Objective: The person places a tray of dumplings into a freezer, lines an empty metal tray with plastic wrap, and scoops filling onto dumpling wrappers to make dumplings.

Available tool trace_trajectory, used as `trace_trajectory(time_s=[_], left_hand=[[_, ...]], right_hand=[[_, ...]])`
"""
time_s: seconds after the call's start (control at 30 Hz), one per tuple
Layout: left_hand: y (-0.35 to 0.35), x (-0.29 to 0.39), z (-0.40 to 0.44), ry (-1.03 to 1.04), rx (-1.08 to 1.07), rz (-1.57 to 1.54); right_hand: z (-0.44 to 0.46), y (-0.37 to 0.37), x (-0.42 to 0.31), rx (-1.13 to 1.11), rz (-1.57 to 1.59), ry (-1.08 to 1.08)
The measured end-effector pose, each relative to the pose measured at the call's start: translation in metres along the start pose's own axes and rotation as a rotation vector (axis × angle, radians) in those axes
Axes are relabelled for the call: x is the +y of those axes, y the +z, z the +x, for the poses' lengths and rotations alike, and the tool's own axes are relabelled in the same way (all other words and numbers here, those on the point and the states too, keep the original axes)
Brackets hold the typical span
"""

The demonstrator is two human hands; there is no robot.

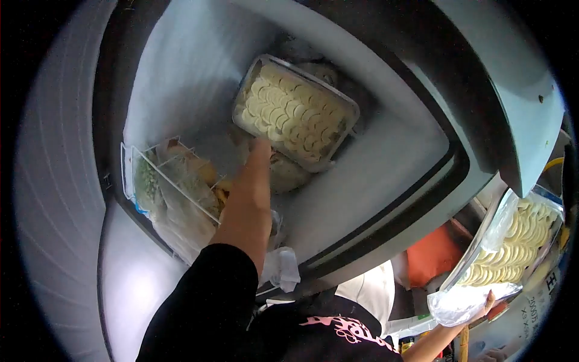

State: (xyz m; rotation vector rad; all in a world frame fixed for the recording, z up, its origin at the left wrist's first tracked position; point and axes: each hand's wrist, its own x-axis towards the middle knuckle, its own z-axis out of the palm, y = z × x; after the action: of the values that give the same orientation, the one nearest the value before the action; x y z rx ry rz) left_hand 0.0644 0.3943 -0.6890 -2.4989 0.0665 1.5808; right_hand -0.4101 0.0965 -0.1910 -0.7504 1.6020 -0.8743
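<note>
Deep inside a chest freezer, a clear-rimmed tray of dumplings [295, 111] lies tilted, filled with overlapping rows of pale dumplings. My left hand [260, 146] reaches down to the near edge of that tray; its fingers are blurred, so their grip cannot be made out. Outside the freezer, at the right, my right hand [487, 305] grips the lower edge of a second tray of dumplings [512, 244]. Clear plastic wrap [461, 303] bunches along that tray's near end, partly under my fingers.
A white wire basket [128, 172] with bagged food hangs at the freezer's left side. Frosted walls [187, 66] and a dark-sealed rim [416, 190] surround the opening. Bagged items [288, 175] lie beneath the inner tray. A red-orange object [431, 256] stands outside, near the second tray.
</note>
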Motion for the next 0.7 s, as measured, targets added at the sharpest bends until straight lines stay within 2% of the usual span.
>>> trace_trajectory(time_s=[0.03, 0.07, 0.13, 0.3, 0.37, 0.47, 0.53, 0.57, 0.63, 0.7], left_hand=[[0.003, -0.001, -0.001, -0.005, -0.012, 0.024], [0.004, -0.001, -0.002, -0.006, -0.017, 0.045], [0.004, 0.002, -0.004, -0.001, -0.022, 0.081], [0.005, 0.009, -0.009, 0.009, -0.042, 0.145], [0.005, 0.011, -0.011, 0.014, -0.048, 0.169], [0.007, 0.01, -0.011, 0.015, -0.056, 0.202], [0.006, 0.01, -0.011, 0.016, -0.06, 0.222], [0.005, 0.009, -0.012, 0.017, -0.06, 0.233], [0.004, 0.007, -0.013, 0.016, -0.064, 0.254], [0.004, 0.007, -0.014, 0.017, -0.068, 0.28]], right_hand=[[-0.003, 0.018, -0.011, 0.142, 0.08, 0.105], [-0.011, 0.034, -0.015, 0.144, 0.081, 0.104], [-0.044, 0.132, -0.014, 0.458, -0.089, 0.082], [0.004, -0.005, -0.006, 0.176, 0.057, 0.045], [0.011, -0.026, -0.004, 0.123, 0.064, 0.045], [-0.002, -0.007, -0.002, 0.059, 0.061, 0.06], [-0.041, 0.061, -0.001, -0.58, -0.096, -0.215], [-0.039, 0.062, 0.001, -0.692, -0.131, -0.255], [-0.034, 0.046, 0.0, -0.535, -0.122, -0.175], [-0.027, 0.035, 0.001, -0.275, -0.078, -0.103]])
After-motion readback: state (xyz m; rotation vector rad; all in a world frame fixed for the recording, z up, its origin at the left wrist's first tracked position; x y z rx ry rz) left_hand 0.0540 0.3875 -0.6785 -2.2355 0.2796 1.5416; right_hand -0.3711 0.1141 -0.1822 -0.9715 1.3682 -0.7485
